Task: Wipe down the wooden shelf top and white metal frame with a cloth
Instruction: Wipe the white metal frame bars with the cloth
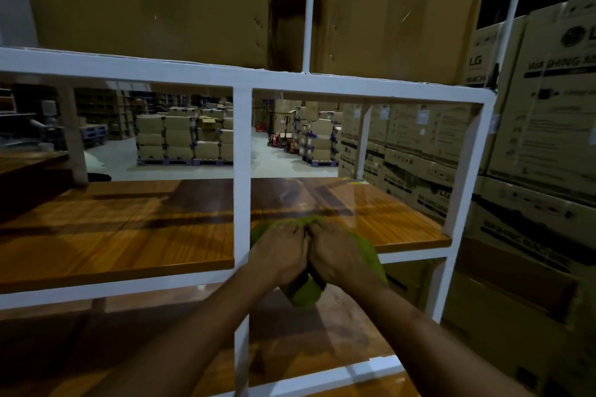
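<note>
The person's left hand (278,255) and right hand (339,254) sit side by side, fingers curled tight into a bunched green cloth (307,295). They hold it at the front edge of the wooden shelf (129,229), just right of an upright of the white frame (242,138). Beyond, stacked cardboard boxes (180,135) stand on pallets.

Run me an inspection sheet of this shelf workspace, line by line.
Surface: wooden shelf, glossy with reflections; another wooden board sits below it.
Job's things: green cloth bunched at the shelf's front edge, just right of the white frame centre post.
Clutter: large cardboard boxes on the tier above.
Grips: left grip and right grip are bare hands side by side, both holding the cloth.
Cables: nothing seen.
Surroundings: stacked LG cartons at right; palletised boxes on the warehouse floor beyond.
</note>
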A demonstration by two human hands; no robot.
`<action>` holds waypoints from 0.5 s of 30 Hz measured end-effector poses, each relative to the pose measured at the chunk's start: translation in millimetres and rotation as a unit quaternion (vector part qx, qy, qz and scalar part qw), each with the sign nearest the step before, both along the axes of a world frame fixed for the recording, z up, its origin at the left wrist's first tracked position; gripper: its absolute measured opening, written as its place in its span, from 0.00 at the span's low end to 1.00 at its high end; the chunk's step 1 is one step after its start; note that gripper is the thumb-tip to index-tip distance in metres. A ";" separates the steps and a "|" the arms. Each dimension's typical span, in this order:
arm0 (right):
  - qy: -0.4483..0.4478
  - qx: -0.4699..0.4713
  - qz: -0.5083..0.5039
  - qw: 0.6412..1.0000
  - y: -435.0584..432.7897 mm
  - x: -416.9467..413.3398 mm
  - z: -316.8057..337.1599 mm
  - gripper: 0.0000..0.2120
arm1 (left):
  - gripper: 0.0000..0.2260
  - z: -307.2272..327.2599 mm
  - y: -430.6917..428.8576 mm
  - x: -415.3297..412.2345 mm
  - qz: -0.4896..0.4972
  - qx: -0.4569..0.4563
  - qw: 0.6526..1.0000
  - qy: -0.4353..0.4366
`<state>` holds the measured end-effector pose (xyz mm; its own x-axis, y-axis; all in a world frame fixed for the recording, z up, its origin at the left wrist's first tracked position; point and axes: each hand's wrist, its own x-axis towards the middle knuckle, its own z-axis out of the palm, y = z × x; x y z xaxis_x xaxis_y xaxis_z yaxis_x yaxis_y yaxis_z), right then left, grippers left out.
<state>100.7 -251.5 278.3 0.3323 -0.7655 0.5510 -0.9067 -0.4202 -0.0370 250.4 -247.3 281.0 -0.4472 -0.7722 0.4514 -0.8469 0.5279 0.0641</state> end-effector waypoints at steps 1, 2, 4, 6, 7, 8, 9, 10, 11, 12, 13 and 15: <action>-0.005 0.027 0.019 0.999 -5.2 2.9 1.9 0.09 | 0.19 3.0 -2.9 -0.7 0.006 0.024 1.000 -0.011; -0.009 0.045 0.027 0.999 -9.3 4.0 2.7 0.10 | 0.18 6.8 -5.7 -1.4 0.018 0.049 0.998 -0.022; -0.032 0.046 0.031 0.998 -11.3 1.3 1.1 0.15 | 0.19 11.4 -11.7 -2.7 0.050 0.065 0.996 -0.025; -0.057 0.040 0.045 0.997 -5.1 -5.5 -2.6 0.20 | 0.19 11.9 -12.2 -3.4 0.057 0.068 0.996 -0.033; -0.064 0.042 0.056 0.996 -1.8 -9.8 -6.8 0.21 | 0.19 11.6 -9.9 -3.6 0.039 0.071 0.996 -0.031; -0.067 0.043 0.069 0.994 2.9 -14.8 -10.0 0.21 | 0.19 9.2 -7.6 -3.1 0.018 0.073 0.997 -0.029; -0.069 0.046 0.080 0.993 6.5 -20.7 -12.4 0.21 | 0.20 6.9 -3.1 -2.9 0.005 0.069 0.997 -0.029; -0.066 0.047 0.082 0.993 10.4 -27.9 -12.7 0.22 | 0.21 4.1 1.0 -4.0 0.001 0.055 0.998 -0.035; -0.057 0.051 0.076 0.994 13.4 -36.1 -12.8 0.23 | 0.23 1.5 2.8 -6.6 0.004 0.038 0.998 -0.052; -0.045 0.058 0.065 0.995 13.7 -44.5 -12.5 0.24 | 0.25 0.1 2.5 -11.0 0.007 0.029 0.997 -0.076; -0.032 0.064 0.052 0.996 12.9 -52.1 -11.6 0.25 | 0.26 0.2 1.4 -17.3 0.007 0.037 0.995 -0.095; -0.032 0.078 0.020 0.996 5.8 -62.1 -8.7 0.27 | 0.27 5.4 -6.8 -32.6 -0.003 0.069 0.992 -0.103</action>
<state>38.5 -245.7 269.6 0.3327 -0.8300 0.4476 -0.8825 -0.4413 -0.1624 217.8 -254.1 286.4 -0.5244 -0.8170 0.2398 -0.8460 0.5318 -0.0380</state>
